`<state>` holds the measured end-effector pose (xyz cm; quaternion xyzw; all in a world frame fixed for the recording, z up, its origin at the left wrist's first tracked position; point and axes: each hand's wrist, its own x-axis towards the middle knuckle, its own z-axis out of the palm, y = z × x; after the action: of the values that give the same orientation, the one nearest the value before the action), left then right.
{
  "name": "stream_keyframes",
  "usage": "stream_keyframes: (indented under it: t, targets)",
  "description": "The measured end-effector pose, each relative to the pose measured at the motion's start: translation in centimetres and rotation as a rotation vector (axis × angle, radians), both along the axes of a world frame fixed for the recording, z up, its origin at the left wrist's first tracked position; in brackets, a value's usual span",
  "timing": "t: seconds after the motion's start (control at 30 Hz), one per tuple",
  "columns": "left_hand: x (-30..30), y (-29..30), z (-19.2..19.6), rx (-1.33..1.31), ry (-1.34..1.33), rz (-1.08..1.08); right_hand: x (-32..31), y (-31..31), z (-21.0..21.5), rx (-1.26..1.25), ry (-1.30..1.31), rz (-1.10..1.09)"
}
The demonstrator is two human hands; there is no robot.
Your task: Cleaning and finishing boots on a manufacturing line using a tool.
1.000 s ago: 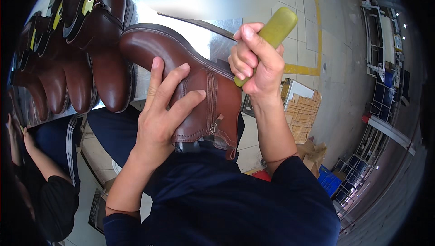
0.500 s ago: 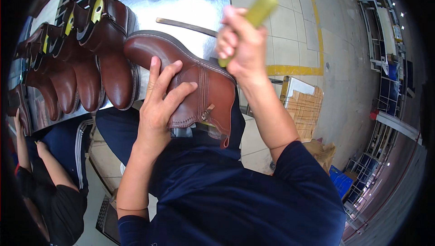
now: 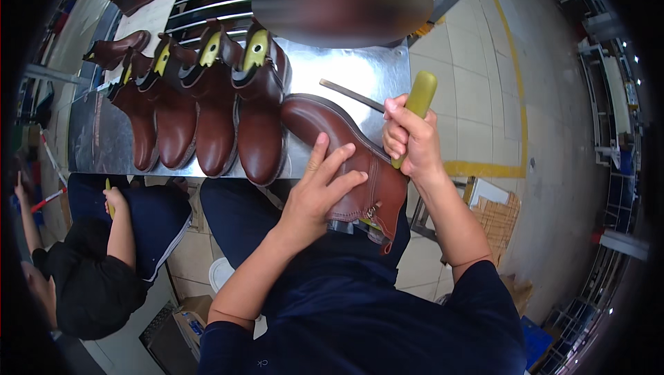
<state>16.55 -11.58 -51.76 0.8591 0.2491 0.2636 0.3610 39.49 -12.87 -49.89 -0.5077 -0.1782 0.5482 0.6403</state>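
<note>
Flattened cardboard boxes [image 3: 499, 217] lie on the floor at the right, below a yellow floor stripe [image 3: 484, 167]. The left hand [image 3: 319, 192] lies open, fingers spread, on a brown boot [image 3: 346, 161] resting at the near edge of the metal tabletop [image 3: 360, 74]. The right hand [image 3: 409, 141], wrist bent, is closed around a yellow-handled tool [image 3: 417, 102] beside the boot's heel.

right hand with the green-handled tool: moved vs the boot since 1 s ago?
Yes. The right hand slid from the boot's ankle shaft toward its toe end, carrying the green-handled tool.
</note>
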Motion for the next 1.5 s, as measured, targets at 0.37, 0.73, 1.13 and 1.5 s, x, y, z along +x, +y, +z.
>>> stream_keyframes:
  t: [0.37,0.73,1.13,1.5]
  targets:
    - [-1.1,0.4,1.2,0.063,0.005,0.029,-2.7,5.3,-2.6,0.11,-0.22,-0.124]
    - [-7.0,-11.1,0.6,-0.41,-0.089,0.223,-2.0,2.4,-8.4,0.087,-0.275,0.023]
    - [-29.2,-26.0,20.9,0.85,0.277,2.117,-6.9,2.4,-7.2,0.295,-0.709,0.1]
    - [-37.9,-58.1,29.7,0.033,1.016,3.422,-6.2,2.7,-6.1,0.278,-0.218,0.183]
